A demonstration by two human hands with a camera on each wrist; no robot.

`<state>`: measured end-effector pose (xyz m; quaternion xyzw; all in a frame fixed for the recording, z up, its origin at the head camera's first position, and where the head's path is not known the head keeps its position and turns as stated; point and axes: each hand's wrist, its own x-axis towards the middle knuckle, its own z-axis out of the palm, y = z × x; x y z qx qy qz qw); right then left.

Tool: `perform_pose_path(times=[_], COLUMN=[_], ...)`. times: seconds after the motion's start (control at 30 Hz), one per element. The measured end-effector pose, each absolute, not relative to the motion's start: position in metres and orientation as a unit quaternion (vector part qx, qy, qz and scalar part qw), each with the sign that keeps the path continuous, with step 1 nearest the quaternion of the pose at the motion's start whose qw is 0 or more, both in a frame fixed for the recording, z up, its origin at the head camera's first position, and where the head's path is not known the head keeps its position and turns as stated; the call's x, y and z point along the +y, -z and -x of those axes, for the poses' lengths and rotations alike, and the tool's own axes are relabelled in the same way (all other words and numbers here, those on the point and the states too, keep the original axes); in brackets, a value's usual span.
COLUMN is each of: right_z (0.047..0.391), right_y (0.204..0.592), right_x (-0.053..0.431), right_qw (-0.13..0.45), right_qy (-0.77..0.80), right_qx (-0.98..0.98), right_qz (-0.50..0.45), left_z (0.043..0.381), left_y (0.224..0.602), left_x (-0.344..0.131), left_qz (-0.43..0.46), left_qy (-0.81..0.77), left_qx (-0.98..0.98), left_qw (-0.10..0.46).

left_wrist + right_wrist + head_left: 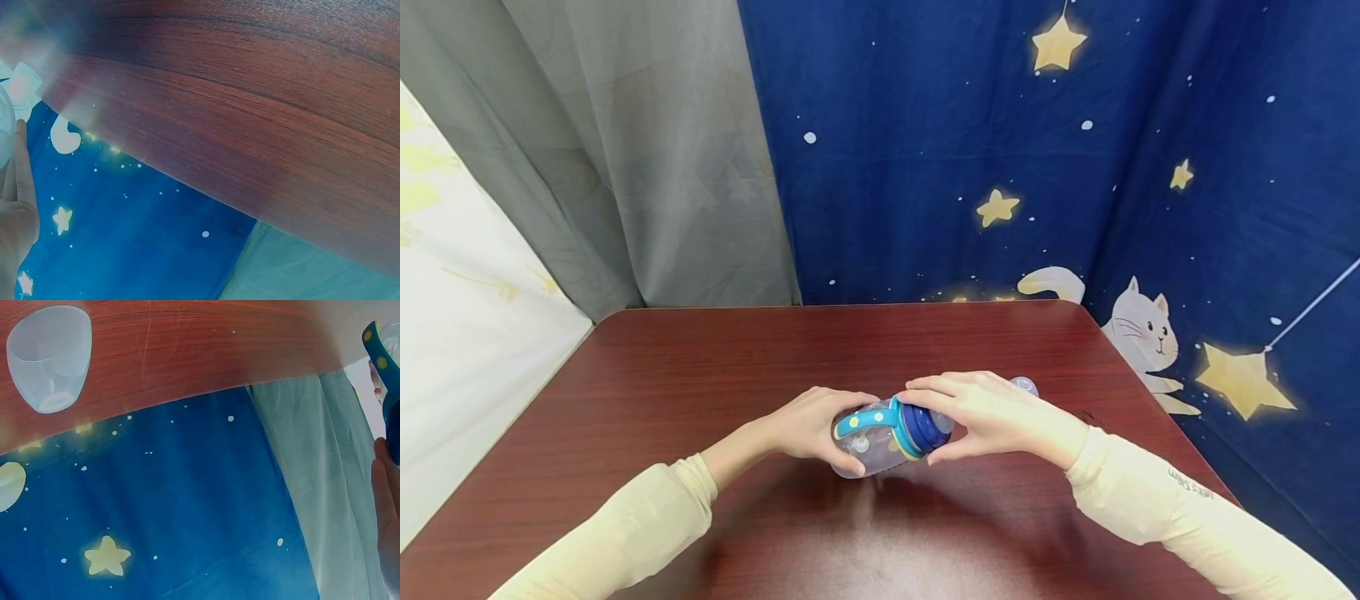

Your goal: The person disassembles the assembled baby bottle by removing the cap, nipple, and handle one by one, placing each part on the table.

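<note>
A clear baby bottle with a light-blue, yellow-dotted handle and a dark blue collar is tilted well over, its top toward the right. My left hand grips the bottle's body near its base, thumb in front. From the other side, my right hand holds the collar end between fingers and thumb. Behind the right wrist stands a translucent cap, seen whole as a clear cup-shaped cover in the right wrist view. The left wrist view catches only part of the left hand.
The reddish-brown wooden table spreads around both hands. Along its far edge hang a grey curtain and a blue star-patterned curtain. White cloth hangs at the left side.
</note>
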<state>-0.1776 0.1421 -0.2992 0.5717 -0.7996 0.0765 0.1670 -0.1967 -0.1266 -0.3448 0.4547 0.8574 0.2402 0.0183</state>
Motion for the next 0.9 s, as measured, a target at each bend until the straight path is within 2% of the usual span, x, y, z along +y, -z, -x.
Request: perform_pose_path(times=[0.67,0.9], right_z=[0.1779,0.1777], right_y=[0.3005,0.3007], right_x=[0.1422,0.1423], right_qw=[0.204,0.200], right_qy=[-0.011,-0.006], right_qx=[-0.776,-0.779], right_qz=[-0.597,-0.594], left_z=[0.1973,0.1964], left_y=[0.3472,0.3492], left_x=[-0.1278,-0.1279], left_qz=[-0.448,-0.449], left_qy=[-0.239,-0.245], left_qx=[0.861,0.859], left_qw=[0.021,0.019])
